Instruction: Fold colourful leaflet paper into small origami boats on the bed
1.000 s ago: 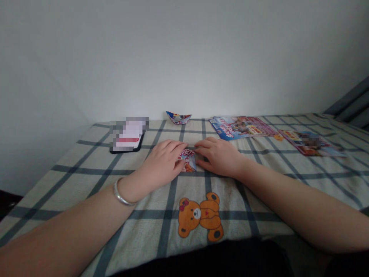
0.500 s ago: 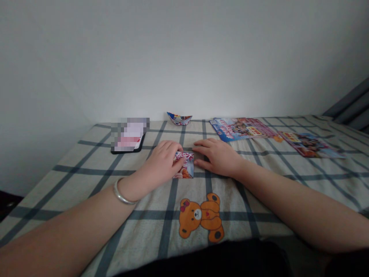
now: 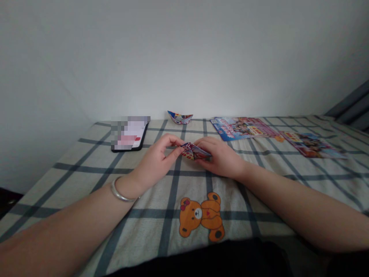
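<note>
A small folded sheet of printed paper (image 3: 188, 151), colourful with red and yellow lettering, is held between both hands just above the checked cloth. My left hand (image 3: 163, 154) pinches its left corner between thumb and fingers; a silver bangle (image 3: 121, 192) circles that wrist. My right hand (image 3: 220, 156) closes round the paper's right side, thumb at the near edge and fingers behind. The paper is tilted, with creased faces showing; its far side is hidden by the fingers.
Against the wall stands a folded paper boat (image 3: 180, 117). To the left lies a phone (image 3: 141, 140), its screen blurred. Printed leaflets (image 3: 239, 128) lie at the back right, another leaflet (image 3: 311, 145) beside them. The checked cloth (image 3: 150, 231) bears a printed teddy bear (image 3: 201, 217).
The folded paper, flat on the cloth under my left hand before, is now lifted and tilted. My right hand has moved from beside it to grip its right side.
</note>
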